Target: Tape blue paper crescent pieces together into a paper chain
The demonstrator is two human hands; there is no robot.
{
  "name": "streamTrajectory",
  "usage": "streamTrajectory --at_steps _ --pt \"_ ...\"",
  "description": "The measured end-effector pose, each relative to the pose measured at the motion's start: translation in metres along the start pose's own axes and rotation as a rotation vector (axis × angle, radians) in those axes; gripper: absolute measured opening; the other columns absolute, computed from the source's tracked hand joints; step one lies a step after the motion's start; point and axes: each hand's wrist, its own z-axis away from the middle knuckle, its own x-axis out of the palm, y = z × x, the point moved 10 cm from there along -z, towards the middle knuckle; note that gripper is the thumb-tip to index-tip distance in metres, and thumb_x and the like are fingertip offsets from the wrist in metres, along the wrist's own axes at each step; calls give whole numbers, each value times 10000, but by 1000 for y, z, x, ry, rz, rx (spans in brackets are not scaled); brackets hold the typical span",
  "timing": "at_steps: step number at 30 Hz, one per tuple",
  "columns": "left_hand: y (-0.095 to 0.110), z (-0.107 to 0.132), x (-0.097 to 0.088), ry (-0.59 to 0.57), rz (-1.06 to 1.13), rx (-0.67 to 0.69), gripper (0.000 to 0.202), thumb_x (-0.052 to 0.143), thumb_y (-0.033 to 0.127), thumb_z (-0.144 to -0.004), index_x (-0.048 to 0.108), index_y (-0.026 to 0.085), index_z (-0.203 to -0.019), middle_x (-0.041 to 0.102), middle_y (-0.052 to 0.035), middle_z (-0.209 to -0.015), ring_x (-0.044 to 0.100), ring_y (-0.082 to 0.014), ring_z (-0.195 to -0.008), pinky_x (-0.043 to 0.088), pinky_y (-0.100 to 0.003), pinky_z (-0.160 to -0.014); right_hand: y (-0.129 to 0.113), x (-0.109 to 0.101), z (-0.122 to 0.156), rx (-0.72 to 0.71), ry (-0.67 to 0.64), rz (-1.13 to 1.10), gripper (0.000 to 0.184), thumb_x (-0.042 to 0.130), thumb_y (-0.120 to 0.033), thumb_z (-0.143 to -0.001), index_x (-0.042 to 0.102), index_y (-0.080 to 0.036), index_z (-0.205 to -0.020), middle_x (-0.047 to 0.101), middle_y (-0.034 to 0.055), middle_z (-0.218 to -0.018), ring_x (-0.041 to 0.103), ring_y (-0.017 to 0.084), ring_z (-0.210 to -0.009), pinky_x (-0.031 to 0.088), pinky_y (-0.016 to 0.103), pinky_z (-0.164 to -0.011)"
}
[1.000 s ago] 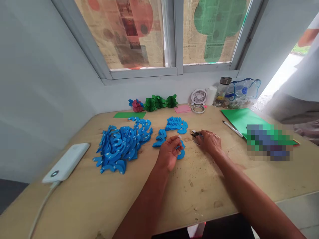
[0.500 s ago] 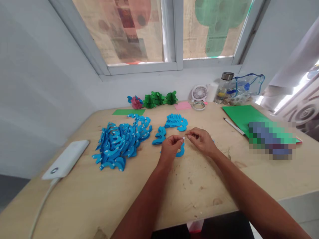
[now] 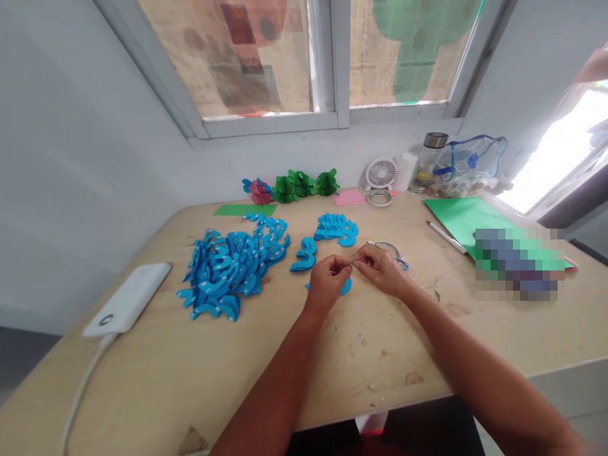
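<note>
My left hand point(image 3: 327, 278) and my right hand point(image 3: 380, 269) meet at the fingertips above the table, both closed in a pinch. Between them is a tiny white piece, mostly hidden by the fingers; it looks like a bit of tape. Under the hands lies a blue scalloped paper piece point(image 3: 345, 287), partly covered by my left hand. Just behind my right hand rest a roll of tape point(image 3: 390, 248) and a blue looped handle point(image 3: 403, 263), both partly hidden. Folded blue paper pieces point(image 3: 304, 256) sit beside my left hand, with a neat row of blue pieces point(image 3: 335, 228) farther back.
A large heap of blue paper pieces with white patches point(image 3: 228, 266) lies left. A white power bank point(image 3: 128, 301) with a cable is at far left. Along the wall stand green paper shapes point(image 3: 304, 183), a small fan point(image 3: 381, 173) and a bottle point(image 3: 430, 161). Green sheets point(image 3: 460, 215) and a pen point(image 3: 446, 237) lie right.
My right hand has moved left, so its fingertips now touch those of my left hand. The white piece is now mostly covered. The tape roll behind my right hand has come into view.
</note>
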Motion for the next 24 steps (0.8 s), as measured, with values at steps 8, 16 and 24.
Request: streamTrajectory --at_steps 8,16,24 --pt "5 0 -3 10 -114 76 96 598 224 -650 636 150 -698 621 -10 -653 544 -120 -581 422 -224 -533 12 9 -2 80 -69 -165 171 537 -308 -786 543 -171 -683 449 -36 -564 381 96 -547 288 226 -514" --pt "10 -2 -16 89 -62 54 41 594 172 -623 630 155 -632 614 -8 -611 536 -118 -563 410 -224 -544 20 7 -1 204 -32 -517 302 575 -470 -739 523 -178 -682 437 -43 -574 373 88 -528 289 222 -494" --pt "16 -3 -16 58 -314 168 243 547 151 -689 597 181 -925 629 -16 -751 565 -142 -672 431 -252 -635 33 1 1 334 104 -724 250 638 -403 -682 562 -167 -707 476 -47 -563 383 73 -501 298 211 -483"
